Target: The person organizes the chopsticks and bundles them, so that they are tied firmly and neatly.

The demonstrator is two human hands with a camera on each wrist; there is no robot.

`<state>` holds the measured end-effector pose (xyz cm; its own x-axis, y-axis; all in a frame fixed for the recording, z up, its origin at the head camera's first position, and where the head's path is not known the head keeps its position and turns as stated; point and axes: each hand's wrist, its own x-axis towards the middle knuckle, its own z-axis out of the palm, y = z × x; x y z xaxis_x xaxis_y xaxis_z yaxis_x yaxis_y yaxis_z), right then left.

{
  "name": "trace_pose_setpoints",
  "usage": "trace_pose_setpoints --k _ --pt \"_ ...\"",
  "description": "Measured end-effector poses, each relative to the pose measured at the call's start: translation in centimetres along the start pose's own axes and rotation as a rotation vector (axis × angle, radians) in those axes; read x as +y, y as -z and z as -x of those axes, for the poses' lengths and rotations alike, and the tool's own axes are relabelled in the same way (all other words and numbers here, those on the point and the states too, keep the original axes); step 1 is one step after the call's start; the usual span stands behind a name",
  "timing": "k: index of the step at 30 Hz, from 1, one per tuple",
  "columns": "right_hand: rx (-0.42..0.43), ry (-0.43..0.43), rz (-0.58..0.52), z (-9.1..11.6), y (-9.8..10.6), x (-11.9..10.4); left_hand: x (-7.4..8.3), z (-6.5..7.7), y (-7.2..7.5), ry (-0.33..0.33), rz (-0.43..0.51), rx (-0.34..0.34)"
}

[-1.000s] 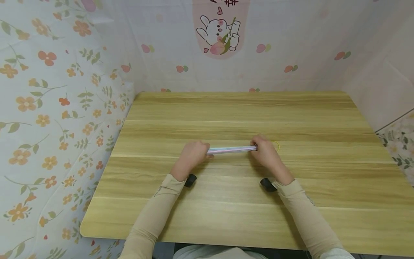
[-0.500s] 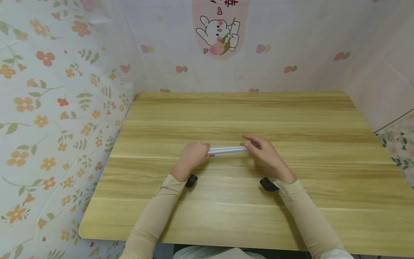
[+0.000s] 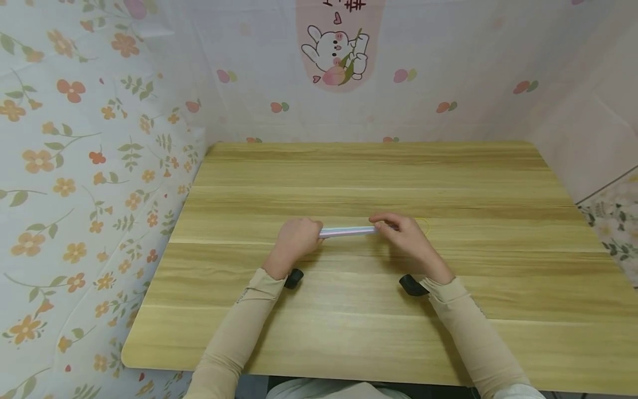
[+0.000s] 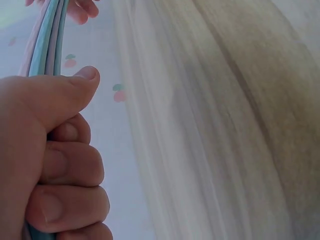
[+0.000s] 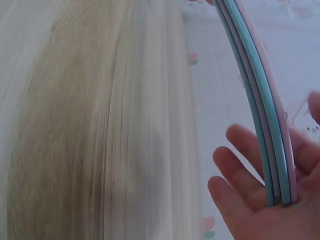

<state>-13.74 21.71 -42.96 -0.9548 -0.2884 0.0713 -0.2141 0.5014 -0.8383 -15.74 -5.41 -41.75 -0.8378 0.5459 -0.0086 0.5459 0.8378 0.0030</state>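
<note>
A bundle of slim pastel sticks (image 3: 347, 231) in teal, lilac and pink spans between the two hands above the table. My left hand (image 3: 299, 235) grips its left end; in the left wrist view the fingers (image 4: 70, 162) are curled round it with the thumb on top. My right hand (image 3: 406, 235) is at the other end with its fingers loosely extended. From the right wrist view, the sticks (image 5: 270, 110) end against the palm, fingers (image 5: 240, 170) spread around them and not curled. Just beyond the right hand shows a thin yellow loop (image 3: 428, 224).
The wood-grain table (image 3: 349, 177) reaches to a white printed curtain (image 3: 448, 66) at the back. A flowered curtain (image 3: 89, 221) hangs on the left. Dark wrist-worn devices (image 3: 294, 278) show under both forearms.
My right hand, curled round the right end a second ago, has loosened its fingers and shifted slightly left along the sticks. The left hand keeps its grip in place.
</note>
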Motion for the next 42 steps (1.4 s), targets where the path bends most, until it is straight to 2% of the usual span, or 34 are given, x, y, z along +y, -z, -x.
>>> trace_pose_setpoints --k 2,6,9,13,15,17,22,29,35,37,42 --pt "0.018 -0.007 -0.018 0.1 0.3 0.1 -0.1 0.0 0.1 -0.003 0.006 -0.007" --pt "0.141 -0.062 -0.007 0.7 1.5 0.4 -0.3 0.0 0.2 0.009 0.013 -0.007" --pt "0.238 -0.106 0.117 1.2 2.4 0.7 -0.5 0.0 0.4 0.025 0.014 -0.008" --pt "0.293 -0.126 0.377 1.8 3.0 1.2 -0.7 0.1 0.6 0.029 0.022 -0.017" --pt "0.293 -0.127 0.469 2.0 3.1 1.6 -0.8 0.1 0.8 0.029 0.025 -0.020" --pt "0.256 -0.146 0.534 2.3 3.0 1.9 -0.9 0.1 0.9 0.028 0.028 -0.023" --pt "0.146 -0.178 0.600 2.6 2.7 2.5 -1.0 0.2 1.0 0.030 0.041 -0.037" --pt "0.158 -0.144 0.692 2.4 2.2 2.6 -1.2 0.2 1.1 0.031 0.027 -0.024" --pt "0.120 -0.150 0.716 2.2 2.3 2.5 -1.2 0.2 1.1 0.031 0.042 -0.016" --pt "0.142 -0.168 0.674 2.1 2.4 2.4 -1.2 0.2 1.1 0.028 0.043 -0.007" --pt "0.205 -0.225 0.464 1.7 3.0 1.7 -1.0 0.3 1.1 0.018 0.040 0.009"
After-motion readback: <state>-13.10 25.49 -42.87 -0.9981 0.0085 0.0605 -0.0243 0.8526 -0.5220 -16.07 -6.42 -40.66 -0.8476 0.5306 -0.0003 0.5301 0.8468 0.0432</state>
